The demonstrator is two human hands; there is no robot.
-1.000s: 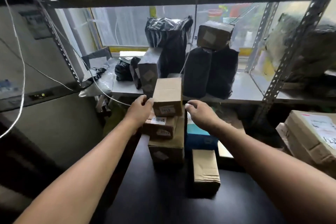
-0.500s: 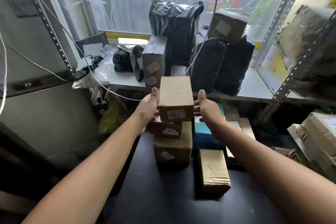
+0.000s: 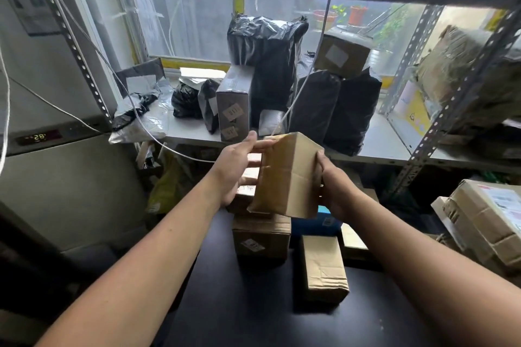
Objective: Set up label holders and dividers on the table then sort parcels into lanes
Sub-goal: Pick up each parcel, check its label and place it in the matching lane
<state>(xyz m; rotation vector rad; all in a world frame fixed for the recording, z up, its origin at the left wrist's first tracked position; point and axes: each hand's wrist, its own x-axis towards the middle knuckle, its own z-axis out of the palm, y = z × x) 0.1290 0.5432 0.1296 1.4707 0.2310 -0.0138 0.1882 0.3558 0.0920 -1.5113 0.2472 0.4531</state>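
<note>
Here, a cardboard parcel [image 3: 286,175] is held tilted between both hands, above the dark table [image 3: 253,315].
The left hand [image 3: 234,166] grasps the parcel's left side, with fingers reaching along its upper edge. The right hand [image 3: 335,189] clasps the right side, fingers hidden behind it. Stacked boxes [image 3: 260,236] stand below the parcel, and a flat brown parcel [image 3: 322,267] lies just to their right.

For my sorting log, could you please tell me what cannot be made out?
Head view:
Any label on the brown cardboard box gripped by left hand and right hand: not on shown faces.
Blue box behind: mostly hidden by it.
Sticker on lower brown carton: too small.
</note>
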